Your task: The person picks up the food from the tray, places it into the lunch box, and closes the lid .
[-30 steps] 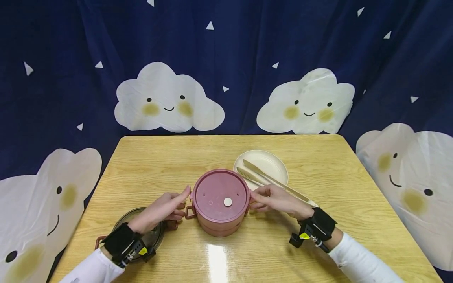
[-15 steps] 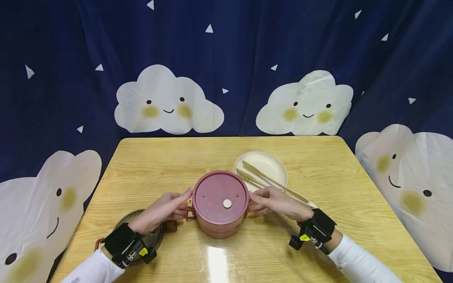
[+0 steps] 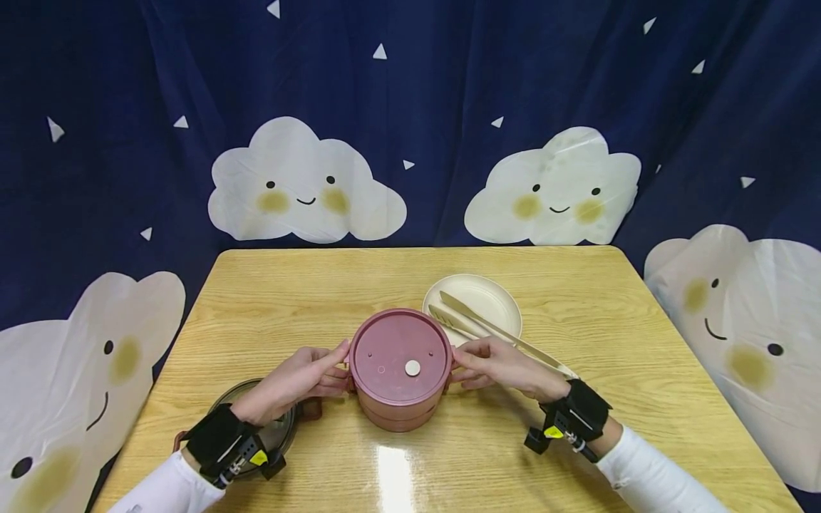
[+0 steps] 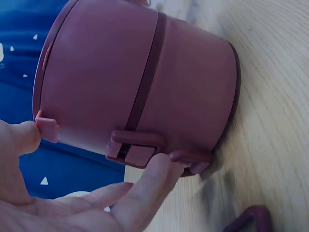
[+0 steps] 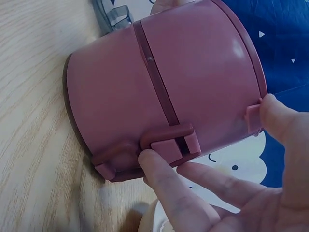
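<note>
Standing at the lower centre of the frame, the pink two-tier container [image 3: 399, 370] rests on the wooden bench [image 3: 577, 299] with its lid on. The left hand [image 3: 291, 381] meets its left side: thumb on the lid tab, a finger [image 4: 154, 176] under the side latch, the grip curled against the container. The right hand [image 3: 503, 365] mirrors this on the right side, thumb on the tab and a fingertip [image 5: 152, 162] at the latch [image 5: 169, 140], likewise closed on the container.

Behind and right of the container lies a cream plate [image 3: 494, 299]; cream tongs [image 3: 487, 326] rest across it and run toward the right wrist. A glass lid [image 3: 240, 395] lies at lower left, largely covered by the left forearm. A dark blue curtain [image 3: 449, 85] with cloud faces fills the upper frame.
</note>
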A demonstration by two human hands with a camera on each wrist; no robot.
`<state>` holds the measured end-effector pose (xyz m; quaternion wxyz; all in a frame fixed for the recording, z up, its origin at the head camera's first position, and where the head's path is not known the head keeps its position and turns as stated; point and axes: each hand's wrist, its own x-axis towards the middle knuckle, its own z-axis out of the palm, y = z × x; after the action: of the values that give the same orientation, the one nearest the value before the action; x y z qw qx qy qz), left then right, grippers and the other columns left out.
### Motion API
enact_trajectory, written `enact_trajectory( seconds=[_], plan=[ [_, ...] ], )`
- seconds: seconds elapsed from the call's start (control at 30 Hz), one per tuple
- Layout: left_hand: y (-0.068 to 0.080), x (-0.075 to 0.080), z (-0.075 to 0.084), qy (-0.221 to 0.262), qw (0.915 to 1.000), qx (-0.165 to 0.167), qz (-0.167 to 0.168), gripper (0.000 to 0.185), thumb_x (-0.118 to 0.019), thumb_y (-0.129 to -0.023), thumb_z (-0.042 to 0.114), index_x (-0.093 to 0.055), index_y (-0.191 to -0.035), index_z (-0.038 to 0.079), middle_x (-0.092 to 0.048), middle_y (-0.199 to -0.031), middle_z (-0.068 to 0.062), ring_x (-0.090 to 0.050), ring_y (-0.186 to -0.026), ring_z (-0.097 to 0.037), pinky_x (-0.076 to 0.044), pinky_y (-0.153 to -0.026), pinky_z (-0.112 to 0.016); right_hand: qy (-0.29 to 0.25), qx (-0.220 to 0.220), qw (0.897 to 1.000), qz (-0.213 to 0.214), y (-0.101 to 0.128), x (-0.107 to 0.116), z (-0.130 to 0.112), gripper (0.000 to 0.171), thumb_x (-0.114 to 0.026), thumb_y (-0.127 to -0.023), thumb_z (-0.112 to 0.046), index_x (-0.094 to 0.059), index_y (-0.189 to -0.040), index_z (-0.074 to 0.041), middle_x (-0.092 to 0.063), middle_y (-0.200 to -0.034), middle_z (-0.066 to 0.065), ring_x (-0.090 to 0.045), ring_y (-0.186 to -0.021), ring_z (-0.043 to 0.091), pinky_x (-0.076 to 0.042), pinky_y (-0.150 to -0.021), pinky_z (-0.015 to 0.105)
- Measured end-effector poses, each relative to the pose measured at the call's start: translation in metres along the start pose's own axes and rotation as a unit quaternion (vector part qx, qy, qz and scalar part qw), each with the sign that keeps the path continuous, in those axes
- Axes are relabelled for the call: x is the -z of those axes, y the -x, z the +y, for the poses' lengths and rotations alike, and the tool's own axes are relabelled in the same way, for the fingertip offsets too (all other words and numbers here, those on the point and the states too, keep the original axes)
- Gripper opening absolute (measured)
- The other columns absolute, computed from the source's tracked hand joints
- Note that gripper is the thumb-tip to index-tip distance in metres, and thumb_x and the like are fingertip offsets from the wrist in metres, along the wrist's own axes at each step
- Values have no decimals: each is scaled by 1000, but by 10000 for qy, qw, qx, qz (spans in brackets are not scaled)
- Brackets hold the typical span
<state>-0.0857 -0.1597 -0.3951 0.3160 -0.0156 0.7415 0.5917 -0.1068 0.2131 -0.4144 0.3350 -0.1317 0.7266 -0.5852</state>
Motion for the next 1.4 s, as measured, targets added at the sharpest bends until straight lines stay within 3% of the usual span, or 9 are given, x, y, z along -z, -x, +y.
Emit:
enact_trajectory(
  seconds=[0.3,0.43,0.6,0.77,0.93,1.17,1.27,1.4],
  plan=[
    [-4,4,-1,177,9986,-195,-456,74,-48,-110,51,-50,-146,-14,-71,-132,-26,-75,-116,-24,-56,-108,-43,86,41,9998,172,3,-3,0,55,-55,-110,-38,-60,-140,7,-70,-134,25,-72,-121,40,-59,-101,49],
    [-1,5,-2,-88,9997,-129,-169,75,-50,-109,54,-51,-146,-11,-69,-136,-25,-73,-122,-30,-55,-109,-44,44,157,9993,336,2,-2,-2,51,-60,-108,-36,-63,-138,5,-71,-132,23,-74,-117,34,-58,-101,52],
    [10,13,0,-1065,9933,-195,411,72,-58,-104,57,-54,-148,0,-68,-138,-19,-72,-123,-31,-57,-106,-46,-8,306,9979,573,1,-2,-6,50,-68,-104,-32,-64,-137,6,-75,-124,19,-77,-108,23,-58,-102,52],
    [23,27,0,-2259,9682,-850,666,70,-69,-101,47,-55,-149,-1,-72,-131,-16,-72,-116,-25,-59,-93,-38,33,407,9957,825,2,-3,-9,47,-72,-101,-26,-66,-136,5,-75,-121,14,-76,-104,19,-58,-101,50],
    [37,44,-4,-3035,9381,-1525,682,68,-76,-97,41,-58,-145,-3,-69,-136,-23,-70,-118,-35,-61,-93,-43,-146,452,9948,900,2,-3,-12,45,-74,-100,-22,-67,-135,4,-74,-126,12,-76,-102,12,-58,-101,51],
    [55,65,-17,-4248,8911,-1345,855,77,-87,-85,45,-63,-140,-3,-70,-135,-23,-68,-121,-42,-58,-95,-55,-485,487,9945,785,1,-5,-13,44,-73,-100,-18,-66,-134,9,-78,-116,6,-78,-97,15,-59,-99,53],
    [60,73,-27,-4633,8742,-1182,846,77,-92,-79,41,-65,-136,-4,-72,-127,-21,-70,-112,-38,-58,-91,-54,-645,458,9941,747,1,-5,-13,44,-74,-100,-17,-65,-133,10,-78,-115,5,-79,-96,16,-59,-97,53],
    [63,81,-39,-4802,8690,-919,761,65,-95,-75,33,-72,-126,1,-73,-112,-9,-69,-100,-26,-57,-83,-45,-761,440,9929,799,2,-5,-12,43,-75,-98,-17,-67,-130,11,-78,-115,3,-79,-94,16,-61,-94,48]
  ],
)
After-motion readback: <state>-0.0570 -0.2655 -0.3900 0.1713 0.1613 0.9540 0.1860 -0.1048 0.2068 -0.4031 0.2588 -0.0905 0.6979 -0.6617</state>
